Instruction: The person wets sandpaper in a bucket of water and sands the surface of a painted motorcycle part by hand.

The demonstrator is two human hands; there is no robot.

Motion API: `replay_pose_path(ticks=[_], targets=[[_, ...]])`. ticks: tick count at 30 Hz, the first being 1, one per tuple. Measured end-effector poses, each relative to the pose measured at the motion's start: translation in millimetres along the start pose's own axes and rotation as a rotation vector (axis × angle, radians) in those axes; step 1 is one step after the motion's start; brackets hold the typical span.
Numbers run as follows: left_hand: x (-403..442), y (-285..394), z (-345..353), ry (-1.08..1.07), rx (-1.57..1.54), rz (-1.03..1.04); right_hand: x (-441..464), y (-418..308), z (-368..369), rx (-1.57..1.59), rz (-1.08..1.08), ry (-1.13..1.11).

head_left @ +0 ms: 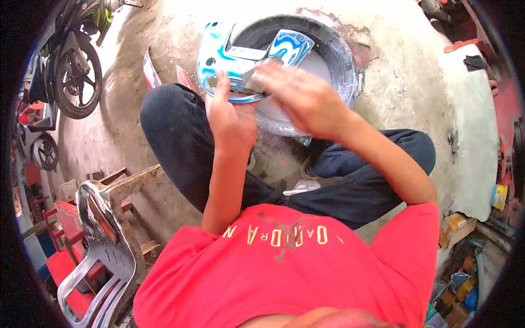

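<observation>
A glossy blue-and-white panel (219, 53), shaped like a motorcycle body part, is held tilted over a round dark basin (345, 57). My left hand (232, 116) grips its near lower edge, thumb on top and the other fingers underneath, mostly hidden. On the panel's face, my right hand (301, 94) presses with its fingers together, slightly blurred. A small greyish piece (253, 83) shows at those fingertips; I cannot tell what it is. Cloudy whitish liquid (275, 113) lies in the basin.
Pale red-and-white pieces (150, 70) are on the floor beside my left knee. Motorcycle wheels (78, 76) stand at the left. A grey plastic chair (106, 246) is at lower left. Along the right run a pale slab (473, 136) and a cardboard box (455, 229).
</observation>
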State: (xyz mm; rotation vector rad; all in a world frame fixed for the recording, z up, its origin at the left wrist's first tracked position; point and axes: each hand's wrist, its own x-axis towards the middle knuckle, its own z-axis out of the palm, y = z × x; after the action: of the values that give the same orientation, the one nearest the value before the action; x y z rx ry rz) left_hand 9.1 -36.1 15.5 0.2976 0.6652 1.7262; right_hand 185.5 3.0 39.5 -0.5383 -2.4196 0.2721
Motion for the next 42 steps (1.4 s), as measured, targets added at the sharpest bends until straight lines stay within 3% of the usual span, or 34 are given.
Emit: replay_pose_path(ticks=[4, 6, 8, 10, 13, 18, 20, 22, 24, 26, 28, 30, 34, 38, 40, 42], targets=[[-5, 3, 11, 0.035, 0.033, 0.055, -4, 50, -8, -0.093, 0.418, 0.086], [-4, -1, 11, 0.036, 0.027, 0.077, -10, 32, 10, -0.118, 0.175, 0.116], [-3, -2, 1, 0.028, 0.005, 0.037, -6, -9, 10, -0.083, 0.057, 0.024], [-2, 0, 1, 0.018, 0.019, 0.026, -5, 4, 6, -0.081, -0.044, 0.036], [-5, -2, 10, 0.044, 0.054, 0.044, 1, 42, 0, -0.129, 0.226, 0.144], [-4, -4, 1, 0.019, 0.018, 0.013, -6, -10, 13, -0.106, -0.030, 0.036], [-4, -2, 0, 0.004, 0.024, 0.005, -5, 25, 6, -0.123, 0.007, 0.022], [-7, -2, 6, 0.013, 0.044, 0.020, 0, 57, -4, -0.056, 0.296, 0.100], [-12, -1, 13, 0.013, 0.066, 0.028, 0, 53, -13, 0.039, 0.689, -0.009], [-10, -3, 15, 0.017, 0.064, 0.034, -10, 40, 9, -0.161, 0.163, 0.097], [-7, -5, 7, 0.026, 0.043, 0.030, -9, 2, 15, -0.167, 0.033, 0.029], [-6, -1, 6, 0.012, 0.025, -0.002, -5, 8, 9, -0.077, -0.003, 0.034], [-12, -1, 16, 0.004, 0.055, 0.023, -6, 55, 4, -0.161, 0.381, 0.112], [-7, -3, 3, 0.011, 0.022, 0.014, -8, -5, 15, -0.071, 0.051, 0.020], [-6, -2, -1, 0.014, 0.027, 0.015, -5, 5, 10, -0.005, -0.036, -0.007], [-8, -4, 7, 0.026, 0.047, 0.036, -3, 39, 7, 0.092, 0.125, 0.067]])
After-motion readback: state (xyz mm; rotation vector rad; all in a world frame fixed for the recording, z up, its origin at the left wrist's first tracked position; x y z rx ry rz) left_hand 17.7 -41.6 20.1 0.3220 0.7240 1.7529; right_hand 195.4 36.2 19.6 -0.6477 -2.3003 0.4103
